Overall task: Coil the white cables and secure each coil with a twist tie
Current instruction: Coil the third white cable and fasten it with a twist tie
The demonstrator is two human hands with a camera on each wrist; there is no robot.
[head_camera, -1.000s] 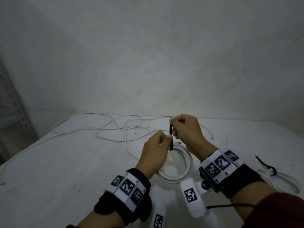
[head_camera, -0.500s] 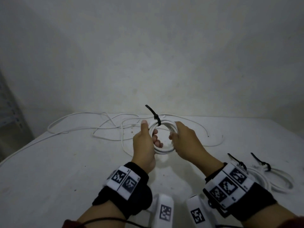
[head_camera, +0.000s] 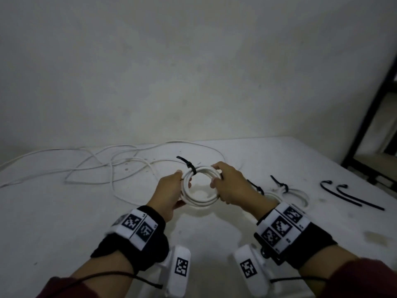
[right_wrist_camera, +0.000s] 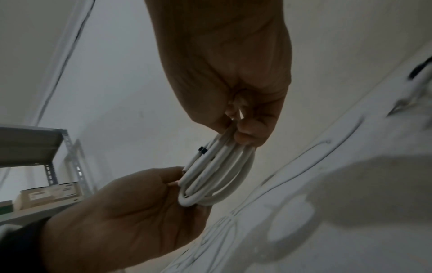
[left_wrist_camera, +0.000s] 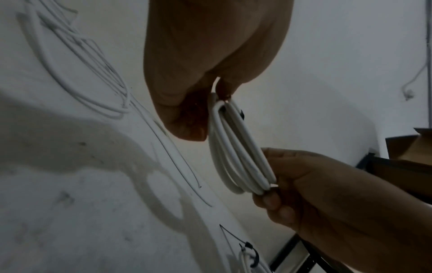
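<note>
Coil point(head_camera: 199, 200): white cable wound into a neat ring of several turns, up off the table point(head_camera: 64, 222), held between both hands in front of the chest.
Left hand point(head_camera: 169, 194): clamped on the ring's left side, thumb on top, fingers curled underneath; seen again from the right wrist view point(right_wrist_camera: 131, 208) with the loops pressed into the palm.
Right hand point(head_camera: 232, 186): gripping the ring's right side, fingers wrapped over the bundled turns; in the left wrist view point(left_wrist_camera: 327, 194) the strands pinched tight between thumb and fingers.
Black tie point(head_camera: 189, 165): cinched round the far top of the coil, loose tail sticking up and to the left.
Loose cable point(head_camera: 111, 164): long white strand sprawled in tangled loops across the far left of the table, well apart from the held ring.
Finished coils point(head_camera: 296, 193): lying on the table just beyond the right wrist, white loops with black ties knotted on; partly hidden by the hand, count hard to tell.
Spare ties point(head_camera: 352, 197): two black strips with hooked ends, flat on the table far right, side by side.
Wristbands point(head_camera: 281, 226): black cuffs with white square-patterned markers on both wrists.
Backdrop: plain pale wall point(head_camera: 193, 72), dark shelf frame point(head_camera: 376, 108) at the right edge.
</note>
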